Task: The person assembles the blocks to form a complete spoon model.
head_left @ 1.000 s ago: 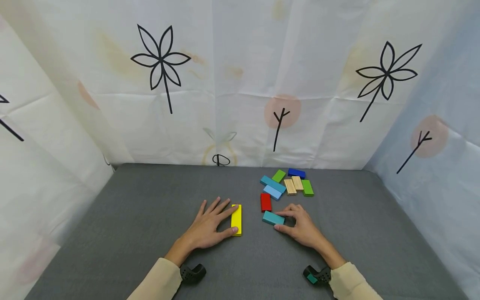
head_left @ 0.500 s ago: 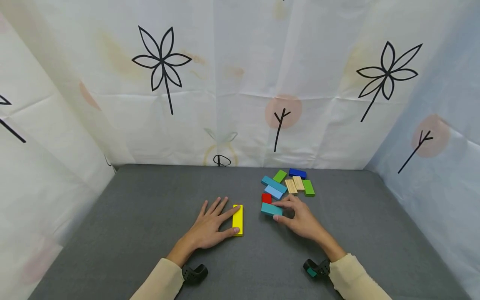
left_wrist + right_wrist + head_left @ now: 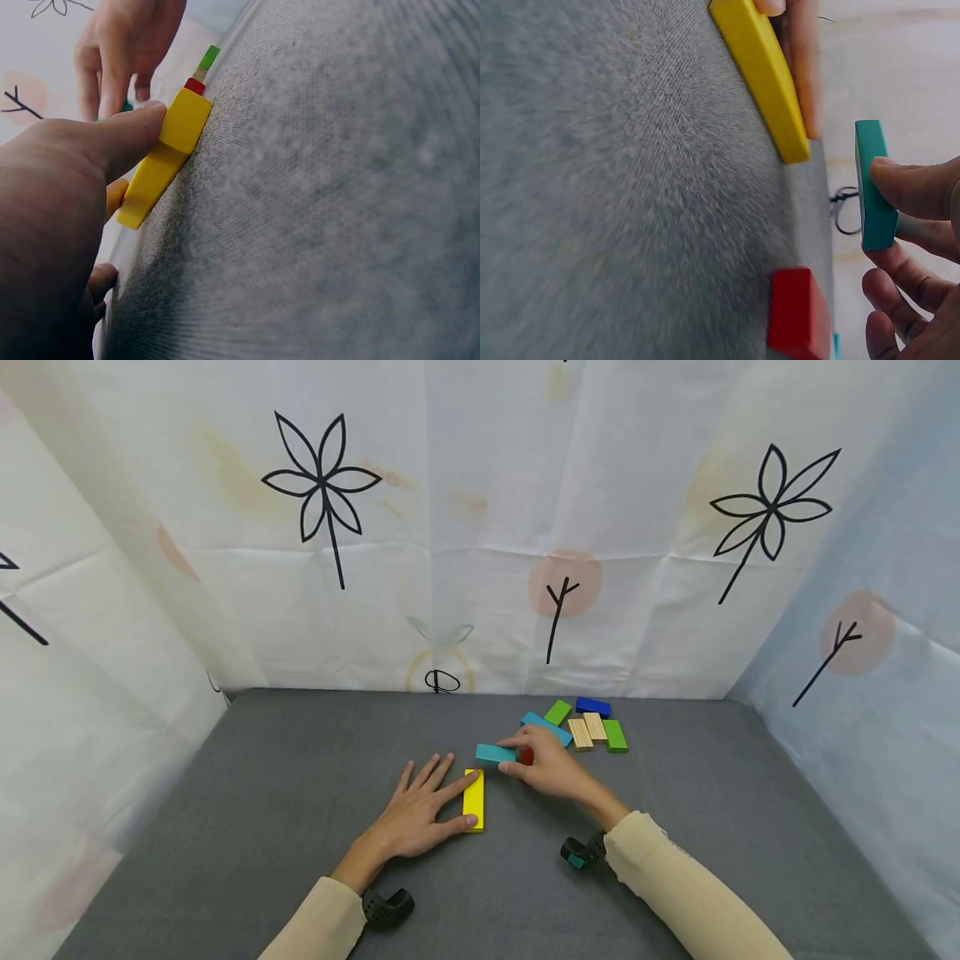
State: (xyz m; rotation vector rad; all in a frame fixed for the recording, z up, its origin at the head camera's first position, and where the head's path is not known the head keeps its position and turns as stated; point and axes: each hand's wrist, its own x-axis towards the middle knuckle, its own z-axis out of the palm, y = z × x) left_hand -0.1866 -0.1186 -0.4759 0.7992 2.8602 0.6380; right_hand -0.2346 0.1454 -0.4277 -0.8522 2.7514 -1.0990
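My right hand (image 3: 555, 768) pinches a turquoise wooden block (image 3: 495, 754) by its right end, between thumb and fingers. In the right wrist view the turquoise block (image 3: 873, 191) is held up off the cloth. A yellow block (image 3: 474, 803) lies flat, its long side pointing away from me. Spread and fairly straight, my left hand (image 3: 412, 822) rests beside it, with thumb and index finger touching the yellow block. Beneath my right hand a red block (image 3: 527, 756) is partly hidden; the right wrist view shows the red block (image 3: 799, 311) on the cloth.
Behind my right hand lies a loose group: a blue block (image 3: 543, 723), green blocks (image 3: 616, 737), plain wood blocks (image 3: 595, 727) and a dark blue block (image 3: 593, 707). Grey cloth (image 3: 300, 760) covers the table. White printed curtains (image 3: 480, 510) stand around it.
My right hand has lifted the turquoise block from beside the red one and carried it left and away from me. My left hand and the yellow block have stayed put.
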